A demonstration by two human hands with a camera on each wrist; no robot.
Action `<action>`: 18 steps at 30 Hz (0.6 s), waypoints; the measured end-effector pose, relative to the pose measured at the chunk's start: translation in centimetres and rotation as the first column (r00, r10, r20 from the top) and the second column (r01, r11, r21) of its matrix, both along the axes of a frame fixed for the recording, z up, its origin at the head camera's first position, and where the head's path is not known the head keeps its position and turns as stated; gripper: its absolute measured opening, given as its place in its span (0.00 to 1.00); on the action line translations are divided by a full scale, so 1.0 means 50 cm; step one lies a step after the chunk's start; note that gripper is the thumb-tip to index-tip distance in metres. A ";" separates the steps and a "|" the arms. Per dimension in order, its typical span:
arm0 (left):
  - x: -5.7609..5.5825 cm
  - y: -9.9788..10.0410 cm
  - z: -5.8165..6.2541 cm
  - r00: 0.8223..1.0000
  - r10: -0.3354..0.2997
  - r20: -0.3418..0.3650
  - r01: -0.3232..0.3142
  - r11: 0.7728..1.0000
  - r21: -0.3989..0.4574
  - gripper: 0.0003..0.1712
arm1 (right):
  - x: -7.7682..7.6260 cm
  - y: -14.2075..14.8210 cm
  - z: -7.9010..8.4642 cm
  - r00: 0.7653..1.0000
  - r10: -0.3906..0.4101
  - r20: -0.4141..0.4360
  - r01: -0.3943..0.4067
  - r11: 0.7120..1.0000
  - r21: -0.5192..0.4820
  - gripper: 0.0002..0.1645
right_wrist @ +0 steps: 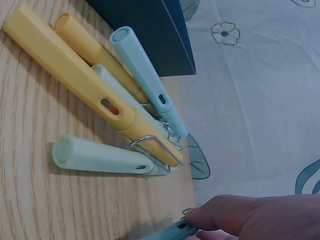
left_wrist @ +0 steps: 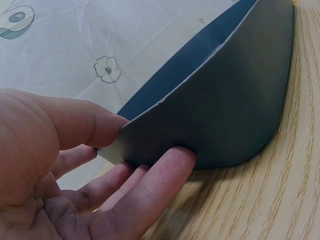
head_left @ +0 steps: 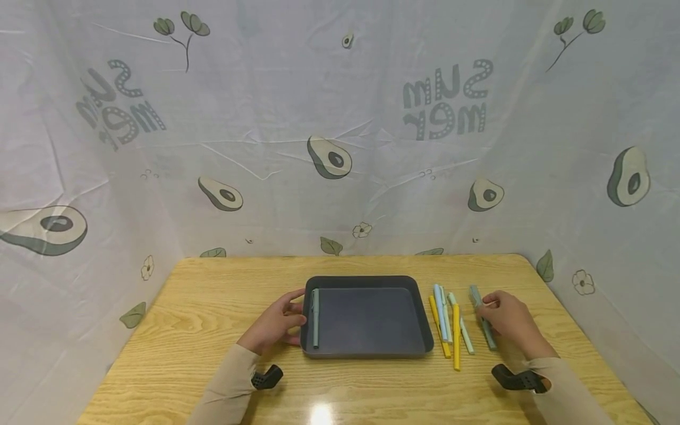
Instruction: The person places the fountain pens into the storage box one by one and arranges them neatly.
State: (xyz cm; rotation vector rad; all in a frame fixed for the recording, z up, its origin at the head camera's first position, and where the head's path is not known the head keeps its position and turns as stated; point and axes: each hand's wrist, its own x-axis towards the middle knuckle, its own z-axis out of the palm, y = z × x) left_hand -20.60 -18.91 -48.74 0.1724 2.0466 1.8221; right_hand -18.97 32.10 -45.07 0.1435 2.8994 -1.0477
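My left hand [head_left: 278, 321] holds the left side of a dark grey tray [head_left: 372, 355], thumb at the rim and fingertips against the outer wall in the left wrist view. A grey-green pen [head_left: 316, 319] lies inside, along the tray's left wall. On the right, my right hand [head_left: 507, 319] pinches another grey-green pen [head_left: 489, 335] between thumb and fingers. Only part of that pen shows in the right wrist view, at the bottom edge. Between tray and right hand lie a blue pen [right_wrist: 145, 72], two yellow pens, the upper one [right_wrist: 70, 67] across others, and light green pens [right_wrist: 100, 156].
Everything rests on a light wooden table [head_left: 234, 283]. A pale cloth [head_left: 276, 195] printed with avocados and flowers hangs behind and along both sides. Each wrist carries a black device, the left one [head_left: 267, 378] near the table's front.
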 end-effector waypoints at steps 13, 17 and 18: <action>0.000 0.003 0.001 1.000 0.007 -0.008 -0.008 1.000 -0.013 0.41 | 0.016 -0.006 0.014 0.997 -0.048 -0.059 0.041 0.993 -0.114 0.27; 0.000 0.003 0.001 1.000 0.017 -0.006 -0.017 0.999 -0.033 0.41 | 0.022 -0.010 0.016 0.995 -0.059 -0.079 0.050 0.991 -0.121 0.28; 0.000 0.004 0.001 1.000 0.017 -0.005 -0.017 0.999 -0.032 0.41 | 0.024 -0.012 0.018 0.994 -0.062 -0.085 0.051 0.991 -0.125 0.28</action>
